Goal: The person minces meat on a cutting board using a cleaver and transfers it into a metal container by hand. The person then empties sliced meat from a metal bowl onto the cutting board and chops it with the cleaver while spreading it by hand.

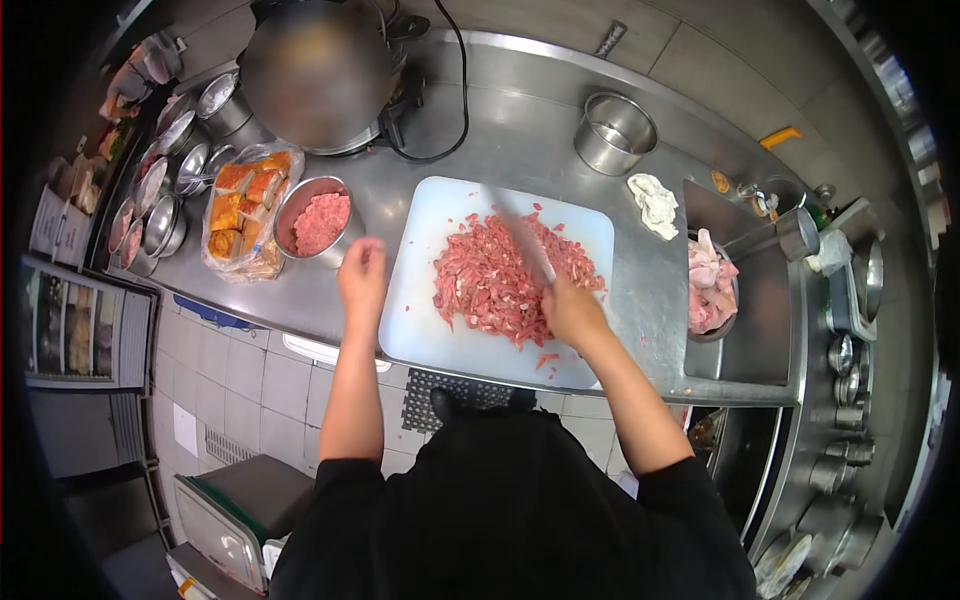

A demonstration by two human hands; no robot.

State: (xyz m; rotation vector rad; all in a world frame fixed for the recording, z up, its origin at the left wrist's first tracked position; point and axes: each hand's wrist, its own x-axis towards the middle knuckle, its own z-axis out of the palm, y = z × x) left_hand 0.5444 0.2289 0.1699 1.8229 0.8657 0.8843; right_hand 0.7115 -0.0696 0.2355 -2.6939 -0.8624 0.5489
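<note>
My right hand [575, 312] is closed round the handle of a knife [530, 248], whose blade is smeared by motion over chopped raw meat [490, 280]. The meat lies in a spread heap of small pieces on a white cutting board [410, 310]. Left of the board, my left hand [361, 270] hovers with its fingers curled in and nothing visible in them. Close beside it stands a steel pot [343, 248] holding minced meat [322, 222].
A bag of orange-topped blocks [245, 215] and several steel bowls [160, 225] stand left. Behind are a blurred round appliance [318, 75] with a cord and a steel pot [613, 135]. A crumpled cloth [653, 206] lies by the sink [740, 365], where raw meat [708, 285] sits.
</note>
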